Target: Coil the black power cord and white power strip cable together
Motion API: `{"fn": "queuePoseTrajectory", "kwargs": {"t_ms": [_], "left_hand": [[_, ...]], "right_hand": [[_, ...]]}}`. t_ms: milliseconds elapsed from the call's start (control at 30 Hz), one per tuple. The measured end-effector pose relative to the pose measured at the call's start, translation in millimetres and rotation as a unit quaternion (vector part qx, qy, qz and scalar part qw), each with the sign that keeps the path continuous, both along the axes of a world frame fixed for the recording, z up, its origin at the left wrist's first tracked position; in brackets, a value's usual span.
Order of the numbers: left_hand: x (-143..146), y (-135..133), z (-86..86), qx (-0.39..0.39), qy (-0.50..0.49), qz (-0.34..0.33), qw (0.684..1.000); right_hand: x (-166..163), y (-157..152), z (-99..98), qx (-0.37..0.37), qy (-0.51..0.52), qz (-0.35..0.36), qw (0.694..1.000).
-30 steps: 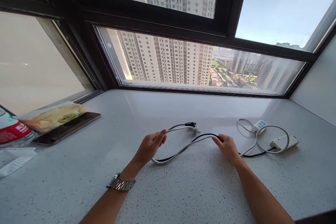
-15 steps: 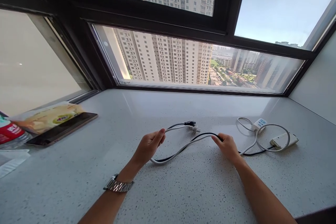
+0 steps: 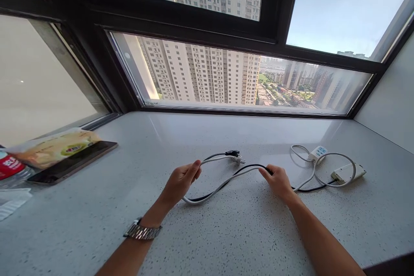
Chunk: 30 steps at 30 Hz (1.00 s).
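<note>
My left hand (image 3: pixel 181 180) is closed around a white power cord (image 3: pixel 198 202) and a black power cord (image 3: pixel 250 165), near their plug ends. Beyond its thumb, a black plug (image 3: pixel 232 153) and a white plug (image 3: pixel 238 160) stick out to the right. My right hand (image 3: pixel 274 179) pinches both cords farther along, and a slack loop hangs between the hands. On the right, the white cord curls in loops to a small white block with blue sockets (image 3: pixel 318 153). The black cord runs to a flat, cream-coloured power strip (image 3: pixel 348 173), its top partly crossed by a white loop.
A dark phone (image 3: pixel 73 163) leans against a yellow tissue pack (image 3: pixel 54 146) on the left of the speckled white sill (image 3: pixel 207 241). Beside them are a red-labelled bottle (image 3: pixel 13 170) and a white tissue (image 3: pixel 13 202). The dark window frame (image 3: pixel 246 112) borders the back.
The whole view has shifted slightly to the right, so things appear a little farther left. Both hands keep their hold on the cords, with hardly any movement.
</note>
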State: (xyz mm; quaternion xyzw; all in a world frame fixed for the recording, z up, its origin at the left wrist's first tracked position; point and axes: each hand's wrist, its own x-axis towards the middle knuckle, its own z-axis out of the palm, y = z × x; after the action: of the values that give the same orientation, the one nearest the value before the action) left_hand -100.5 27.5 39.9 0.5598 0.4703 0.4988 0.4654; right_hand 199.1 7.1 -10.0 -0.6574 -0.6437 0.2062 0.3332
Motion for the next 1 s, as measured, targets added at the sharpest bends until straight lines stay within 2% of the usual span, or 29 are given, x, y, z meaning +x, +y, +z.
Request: {"fn": "queuePoseTrajectory", "kwargs": {"t_ms": [467,733,1000], "left_hand": [[-2.8,2.8,-3.7,0.028,0.105,0.007,0.994],[-3.3,1.3,-2.5,0.037,0.215,-0.012,0.976],[-2.6,3.8,-3.5,0.036,0.227,-0.009,0.973]], "right_hand": [[-0.4,0.6,-0.4,0.002,-0.002,-0.004,1.0],[-0.8,0.9,-0.6,0.007,0.006,-0.003,1.0],[-1.5,0.4,-0.9,0.019,-0.003,-0.008,1.0]]}}
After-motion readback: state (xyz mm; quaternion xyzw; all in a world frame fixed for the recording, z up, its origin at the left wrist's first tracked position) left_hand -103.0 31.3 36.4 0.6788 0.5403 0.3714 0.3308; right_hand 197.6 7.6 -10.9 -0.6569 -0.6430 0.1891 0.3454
